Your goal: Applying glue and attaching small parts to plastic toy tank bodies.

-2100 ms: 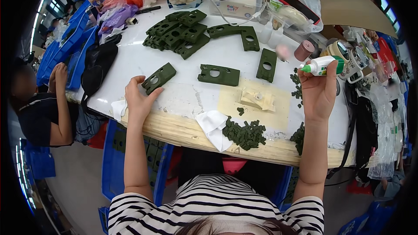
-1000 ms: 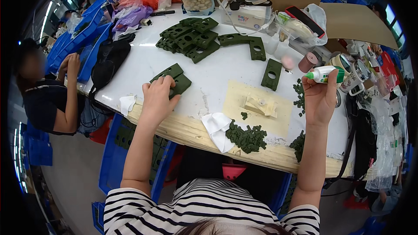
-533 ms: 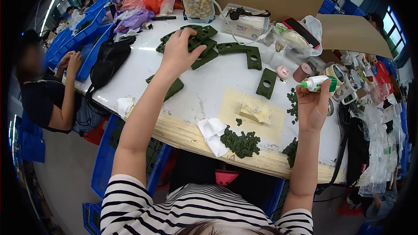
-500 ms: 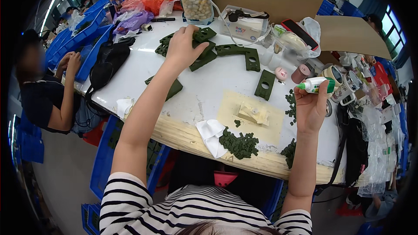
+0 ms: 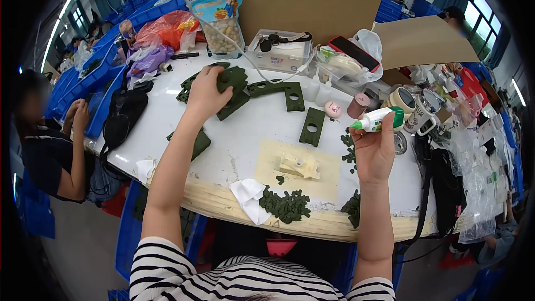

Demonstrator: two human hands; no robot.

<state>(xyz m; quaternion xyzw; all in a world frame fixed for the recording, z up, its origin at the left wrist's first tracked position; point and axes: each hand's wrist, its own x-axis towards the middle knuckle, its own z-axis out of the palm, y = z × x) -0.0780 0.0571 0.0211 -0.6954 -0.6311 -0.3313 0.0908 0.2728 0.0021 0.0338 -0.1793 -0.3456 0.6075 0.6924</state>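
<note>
At the far left of the table, my left hand (image 5: 207, 92) is closed on a dark green molded plate (image 5: 234, 79) above a pile of similar plates (image 5: 192, 82). Raised over the right side, my right hand (image 5: 374, 153) grips a small white-and-green glue bottle (image 5: 378, 121), its green tip pointing left. Between the hands a cream block (image 5: 300, 165) sits on a yellowish sheet (image 5: 268, 161). Small dark green pieces (image 5: 285, 206) lie heaped near the front edge, beside a crumpled white cloth (image 5: 247, 198). A single green plate with a round hole (image 5: 304, 136) rests behind the block.
A snack bag (image 5: 223, 28), a clear tissue box (image 5: 278, 53) and a phone (image 5: 353, 54) stand along the back. Cups (image 5: 426, 112) and plastic wrapping crowd the right. A black bag (image 5: 127, 111) lies at left, where another person (image 5: 53, 139) sits near blue bins.
My left hand now has a plate tilted up from the pile. The right hand still holds the glue bottle. The whole view has shifted, so the table appears lower and farther left.
</note>
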